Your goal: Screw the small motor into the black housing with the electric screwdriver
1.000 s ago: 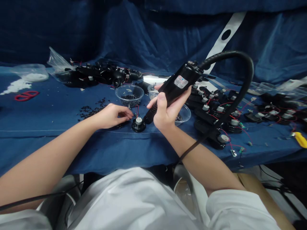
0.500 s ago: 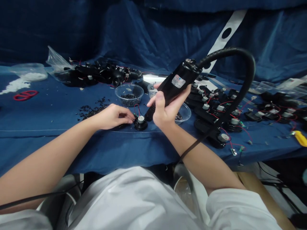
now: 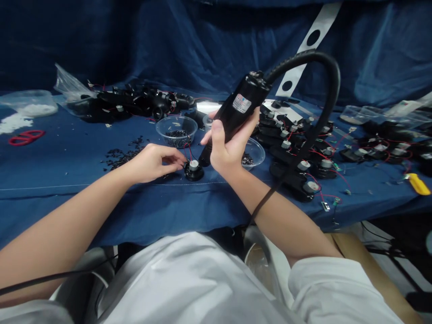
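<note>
My right hand (image 3: pixel 225 150) is wrapped round a black electric screwdriver (image 3: pixel 236 108) with a thick black cable (image 3: pixel 322 90) arching to the right. Its tip points down at a small black round part with a silver motor (image 3: pixel 193 170) and red wires on the blue cloth. My left hand (image 3: pixel 153 160) rests on the cloth just left of that part, fingertips pinched together at its edge. A clear bowl of dark screws (image 3: pixel 176 130) stands behind my left hand. A second clear bowl (image 3: pixel 254 155) sits right of my right hand.
Several finished black motor parts (image 3: pixel 303 171) with red wires lie to the right. A heap of black parts and a plastic bag (image 3: pixel 128 101) sits at the back left, with red scissors (image 3: pixel 23 137), loose screws (image 3: pixel 121 153) and a yellow tool (image 3: pixel 418 184) elsewhere.
The view has shifted a little, so everything sits slightly left and higher. Both hands stay on the screwdriver and beside the small motor part.
</note>
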